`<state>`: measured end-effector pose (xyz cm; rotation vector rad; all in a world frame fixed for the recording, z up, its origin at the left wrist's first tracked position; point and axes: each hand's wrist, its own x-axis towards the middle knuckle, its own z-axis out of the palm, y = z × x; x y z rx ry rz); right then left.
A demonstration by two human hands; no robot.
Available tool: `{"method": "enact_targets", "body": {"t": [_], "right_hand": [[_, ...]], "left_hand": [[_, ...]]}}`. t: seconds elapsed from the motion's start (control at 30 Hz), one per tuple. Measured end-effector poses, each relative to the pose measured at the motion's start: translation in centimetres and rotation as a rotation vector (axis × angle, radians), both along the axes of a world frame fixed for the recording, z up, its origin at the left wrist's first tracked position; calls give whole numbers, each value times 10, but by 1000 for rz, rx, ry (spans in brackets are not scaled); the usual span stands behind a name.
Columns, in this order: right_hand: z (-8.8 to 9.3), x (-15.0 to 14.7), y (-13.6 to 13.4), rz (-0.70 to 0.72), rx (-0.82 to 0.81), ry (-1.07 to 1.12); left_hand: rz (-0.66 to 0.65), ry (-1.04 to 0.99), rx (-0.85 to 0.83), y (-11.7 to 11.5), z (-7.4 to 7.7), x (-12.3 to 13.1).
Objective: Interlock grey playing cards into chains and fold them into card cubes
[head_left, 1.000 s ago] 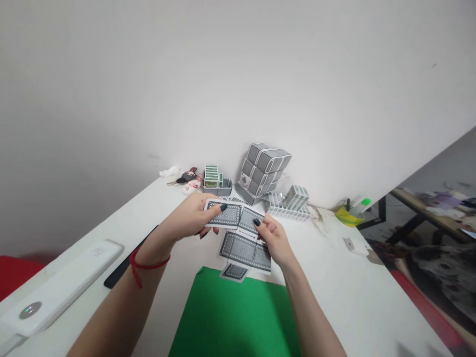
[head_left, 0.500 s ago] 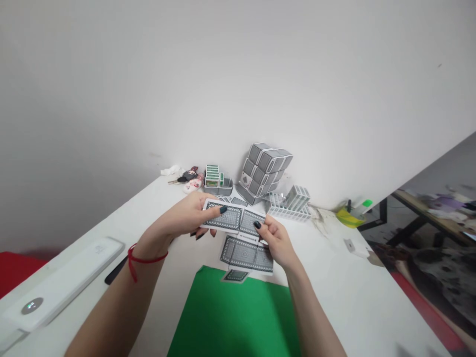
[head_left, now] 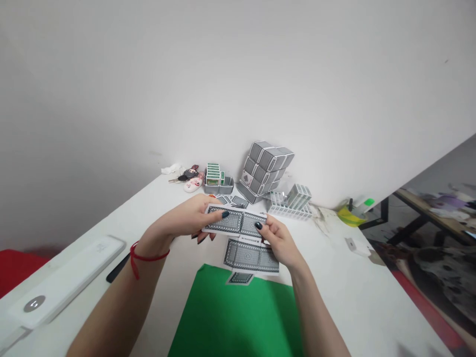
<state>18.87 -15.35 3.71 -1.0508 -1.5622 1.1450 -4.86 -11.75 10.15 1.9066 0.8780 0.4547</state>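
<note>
Between my two hands is a piece made of joined playing cards [head_left: 251,255], backs facing me in a grey pattern. Its upper strip is pinched at the left end by my left hand [head_left: 195,218], thumb on top and fingers beneath. My right hand [head_left: 277,240] grips the right end of that strip, thumb on the card face. The lower part of the piece hangs tilted below the strip. A single card-like flap [head_left: 240,278] shows at its bottom, over the green sheet [head_left: 238,317]; whether it is attached I cannot tell.
Behind my hands, a block of folded cards [head_left: 266,168] leans near the wall. Left of it sits a card tray [head_left: 219,188] holding small boxes; right, a white openwork basket [head_left: 288,210]. Loose cards [head_left: 238,202] lie between. A white power strip-like device [head_left: 70,277] is at left, a yellow holder [head_left: 349,216] at right.
The joined cards have shifted slightly right and their lower part tilts a little differently. Both hands keep the same grip.
</note>
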Motion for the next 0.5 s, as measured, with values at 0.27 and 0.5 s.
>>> {"method": "enact_targets", "body": {"t": [0.27, 0.5], "right_hand": [[4, 4, -2, -26, 19, 29], [7, -1, -3, 22, -32, 96]], "left_hand": [[13, -31, -46, 2, 0, 1], [10, -38, -51, 0, 3, -2]]}}
